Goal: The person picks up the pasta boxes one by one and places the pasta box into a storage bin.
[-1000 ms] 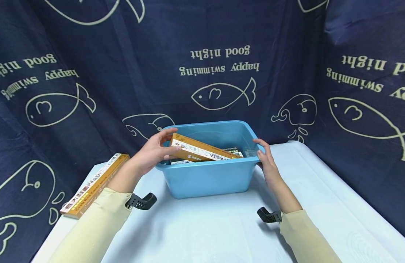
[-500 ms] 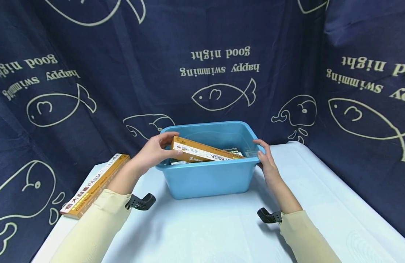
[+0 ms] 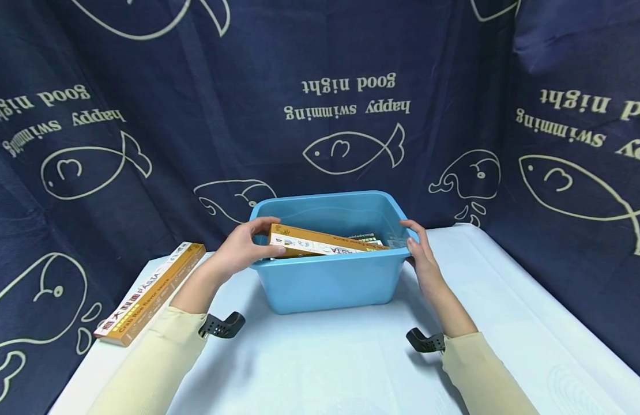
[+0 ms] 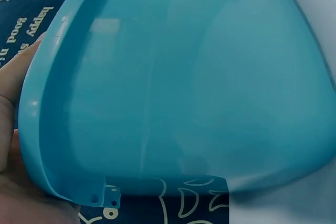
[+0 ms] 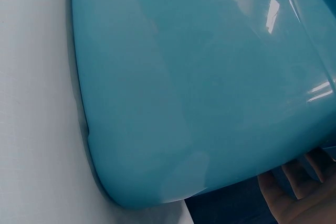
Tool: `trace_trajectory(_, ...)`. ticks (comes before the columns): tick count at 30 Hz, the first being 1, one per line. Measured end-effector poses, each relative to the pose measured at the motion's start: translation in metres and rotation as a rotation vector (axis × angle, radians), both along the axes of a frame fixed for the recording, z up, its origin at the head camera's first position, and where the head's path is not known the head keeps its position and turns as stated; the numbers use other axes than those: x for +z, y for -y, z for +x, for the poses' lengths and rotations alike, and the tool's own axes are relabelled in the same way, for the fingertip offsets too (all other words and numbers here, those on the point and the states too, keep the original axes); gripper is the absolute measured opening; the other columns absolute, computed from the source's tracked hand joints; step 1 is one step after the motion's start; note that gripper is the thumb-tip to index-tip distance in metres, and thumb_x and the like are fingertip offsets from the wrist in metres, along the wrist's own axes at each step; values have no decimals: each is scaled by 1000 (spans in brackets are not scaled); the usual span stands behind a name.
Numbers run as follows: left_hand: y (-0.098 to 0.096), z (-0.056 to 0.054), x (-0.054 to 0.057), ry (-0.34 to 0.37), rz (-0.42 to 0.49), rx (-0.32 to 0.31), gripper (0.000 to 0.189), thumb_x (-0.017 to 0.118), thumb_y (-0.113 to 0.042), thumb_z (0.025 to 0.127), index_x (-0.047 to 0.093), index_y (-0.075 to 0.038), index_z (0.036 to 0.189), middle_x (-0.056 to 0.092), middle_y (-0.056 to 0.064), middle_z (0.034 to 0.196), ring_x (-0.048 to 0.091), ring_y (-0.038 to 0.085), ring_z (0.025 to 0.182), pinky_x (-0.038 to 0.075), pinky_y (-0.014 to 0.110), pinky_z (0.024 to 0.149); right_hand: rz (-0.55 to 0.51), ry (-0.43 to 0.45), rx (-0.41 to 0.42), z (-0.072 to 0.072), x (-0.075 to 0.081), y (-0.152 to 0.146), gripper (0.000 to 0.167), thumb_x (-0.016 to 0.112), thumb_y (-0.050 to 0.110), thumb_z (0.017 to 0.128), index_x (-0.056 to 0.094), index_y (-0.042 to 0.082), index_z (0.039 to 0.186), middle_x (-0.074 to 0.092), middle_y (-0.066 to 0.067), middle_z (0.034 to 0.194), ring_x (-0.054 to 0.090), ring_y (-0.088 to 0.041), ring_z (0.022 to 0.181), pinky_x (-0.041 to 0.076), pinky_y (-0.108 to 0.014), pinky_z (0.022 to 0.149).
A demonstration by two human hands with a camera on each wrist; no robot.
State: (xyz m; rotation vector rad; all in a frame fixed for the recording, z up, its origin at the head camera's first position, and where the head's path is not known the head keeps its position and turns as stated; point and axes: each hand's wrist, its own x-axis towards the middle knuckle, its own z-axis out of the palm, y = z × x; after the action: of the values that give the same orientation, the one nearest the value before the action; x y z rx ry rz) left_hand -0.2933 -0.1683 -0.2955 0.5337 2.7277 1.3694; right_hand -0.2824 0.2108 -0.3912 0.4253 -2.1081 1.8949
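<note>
An orange-and-white pasta box [image 3: 320, 239] lies inside the blue plastic bin [image 3: 330, 282], its left end slightly higher than its right. My left hand [image 3: 242, 246] holds that left end, thumb on the near side by the bin's rim and fingers on the far side. On the bin's right edge, my right hand [image 3: 425, 259] grips the rim with the thumb in front. Beneath the held box another dark box [image 3: 369, 237] shows partly. In the left wrist view the bin wall hides the box, and part of my hand [image 4: 10, 103] shows behind the rim.
Left of the bin, a second orange pasta box [image 3: 151, 294] lies flat near the table's left edge. A white cloth [image 3: 320, 363] covers the table. Dark blue curtains with fish drawings [image 3: 351, 150] hang close behind and along both sides.
My left hand has moved down, lowering the left end of the pasta box deeper into the bin, so the box lies flatter. The right hand and the bin stay in place.
</note>
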Motion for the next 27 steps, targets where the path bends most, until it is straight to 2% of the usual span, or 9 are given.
trace_trajectory(7,1,0,-4,-15,-34,-2,73,80,-27,85,45,-13,147,55,10,139,51,28,126,46,48,106,10,1,-3,-1,0,0,53,30,36,102,26,18,152,12,-9,166,15,-39,152,14,-73,117)
trace_trajectory(13,3,1,-6,-97,-28,-54,62,78,-22,86,53,-10,141,58,11,141,50,31,130,39,56,112,9,4,-3,-1,-1,-1,52,30,35,102,26,20,152,11,-8,166,14,-37,153,13,-72,117)
trace_trajectory(16,4,1,-7,-123,-19,-70,58,77,-20,87,55,-10,139,59,11,140,50,32,132,39,57,111,9,3,-2,-1,-2,-1,53,30,36,102,26,20,153,11,-8,166,14,-38,153,12,-72,117)
trace_trajectory(27,2,3,-11,-104,3,-20,58,76,-22,89,53,-13,142,58,7,141,49,29,135,37,57,114,10,7,-3,-1,-1,-1,53,30,35,102,26,20,152,11,-9,166,14,-38,153,13,-72,117)
